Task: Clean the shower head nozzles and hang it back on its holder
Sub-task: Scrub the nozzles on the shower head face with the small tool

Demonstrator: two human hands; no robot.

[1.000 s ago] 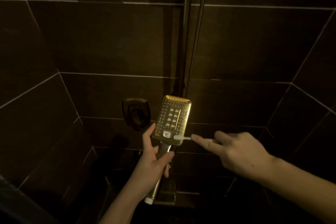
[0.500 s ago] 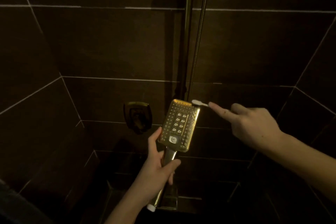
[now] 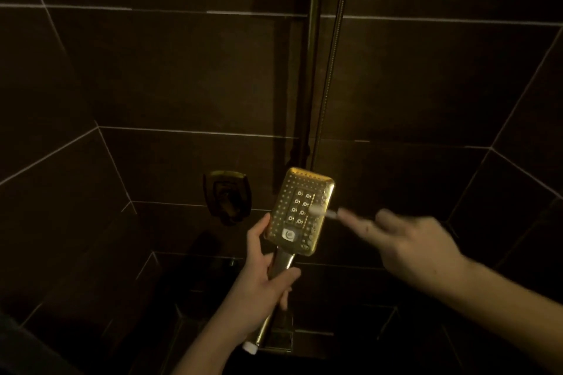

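Note:
A gold rectangular shower head (image 3: 292, 222) faces me with its nozzle face up, held upright in front of the dark tiled wall. My left hand (image 3: 262, 286) grips its handle, thumb along the head's left edge. My right hand (image 3: 405, 243), blurred by motion, holds a small white toothbrush (image 3: 320, 211) with the forefinger stretched along its handle. The brush head lies on the right side of the nozzle face, about mid-height. The holder sits at the top of the vertical rail (image 3: 313, 70), mostly out of frame.
A metal hose (image 3: 333, 55) hangs beside the rail. A gold mixer valve handle (image 3: 227, 196) is mounted on the wall left of the shower head. A tiled ledge with a drain grate (image 3: 283, 338) lies below my hands. Dark tiled walls close in on both sides.
The toothbrush swept from the bottom of the nozzle face up to its top right corner, then came back down to the middle of the right side. My left hand kept its grip.

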